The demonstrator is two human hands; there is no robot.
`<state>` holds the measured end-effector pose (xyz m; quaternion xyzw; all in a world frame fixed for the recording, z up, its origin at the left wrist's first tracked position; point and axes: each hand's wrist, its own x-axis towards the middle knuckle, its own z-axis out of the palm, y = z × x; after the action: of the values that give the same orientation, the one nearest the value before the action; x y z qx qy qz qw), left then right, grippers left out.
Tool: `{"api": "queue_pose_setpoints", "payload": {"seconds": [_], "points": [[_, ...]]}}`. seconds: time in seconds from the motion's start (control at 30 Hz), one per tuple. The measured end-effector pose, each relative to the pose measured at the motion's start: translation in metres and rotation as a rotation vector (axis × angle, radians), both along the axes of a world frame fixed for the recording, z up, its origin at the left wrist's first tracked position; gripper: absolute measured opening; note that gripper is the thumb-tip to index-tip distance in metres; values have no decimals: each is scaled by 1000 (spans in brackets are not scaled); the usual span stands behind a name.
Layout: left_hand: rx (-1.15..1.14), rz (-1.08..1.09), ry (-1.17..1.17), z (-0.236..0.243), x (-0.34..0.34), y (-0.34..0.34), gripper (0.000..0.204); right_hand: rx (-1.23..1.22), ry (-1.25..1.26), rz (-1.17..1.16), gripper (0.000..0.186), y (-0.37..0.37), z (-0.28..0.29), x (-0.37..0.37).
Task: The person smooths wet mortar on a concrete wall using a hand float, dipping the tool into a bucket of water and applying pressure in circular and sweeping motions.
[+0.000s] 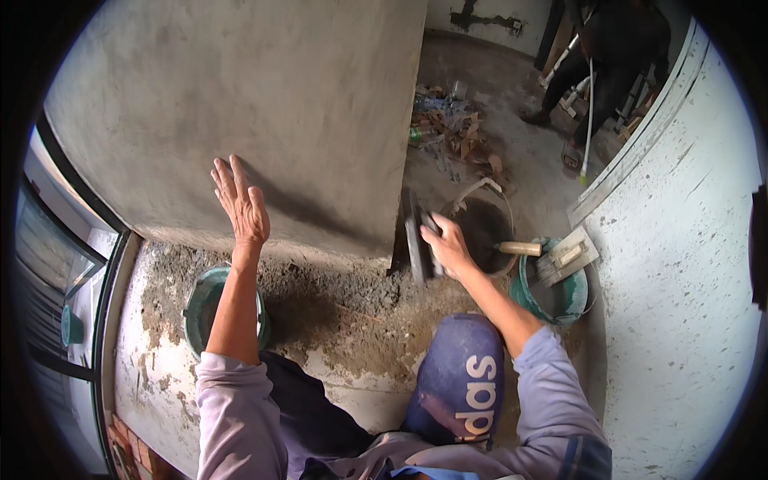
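My left hand (241, 206) is raised in front of a grey plastered wall (264, 88), fingers stretched out and holding nothing. Whether it touches the plaster I cannot tell. In my right hand (450, 246) is the handle of a plastering float (414, 240), its dark flat plate seen almost edge-on and slightly blurred. The float stands upright at the wall's lower right corner; contact with that edge is not clear. Right of this hand, a rectangular trowel (578, 252) lies across a green bucket (520, 298), near a wooden handle (520, 248).
Another green bucket (192, 324) stands below my left forearm. Behind my right hand is a bucket of dark mix (482, 220). Loose mortar (344, 292) lies along the wall's foot. Farther back are scattered rubbish (468, 140) and a person in dark clothes (620, 48). A white speckled wall (680, 264) bounds the right.
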<state>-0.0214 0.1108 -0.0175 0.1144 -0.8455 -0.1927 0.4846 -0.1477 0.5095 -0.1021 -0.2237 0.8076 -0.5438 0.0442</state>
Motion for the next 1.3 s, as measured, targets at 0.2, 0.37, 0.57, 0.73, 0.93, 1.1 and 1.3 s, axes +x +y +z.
{"api": "queue_pose_setpoints", "payload": {"seconds": [0.2, 0.37, 0.57, 0.73, 0.93, 1.1, 1.3], "points": [[-23, 64, 30, -7, 4, -6, 88, -449, 290, -62, 73, -32, 217, 2], [20, 45, 56, -10, -4, 4, 88, -485, 745, 19, 32, -59, 307, 6], [13, 72, 71, -9, -1, -1, 86, -54, 22, -77, 50, -28, 115, 7], [-53, 249, 430, 61, -16, -47, 87, 65, 943, -191, 61, 22, 183, 85], [93, 109, 744, 167, -10, -39, 91, 451, 1810, -184, 55, -30, 346, 71], [-40, 133, 567, 142, -1, -42, 96, 541, 1744, -118, 52, -53, 323, 56], [140, 101, 681, 120, -15, -55, 89, 791, 1365, 350, 48, -62, 130, 85]]}}
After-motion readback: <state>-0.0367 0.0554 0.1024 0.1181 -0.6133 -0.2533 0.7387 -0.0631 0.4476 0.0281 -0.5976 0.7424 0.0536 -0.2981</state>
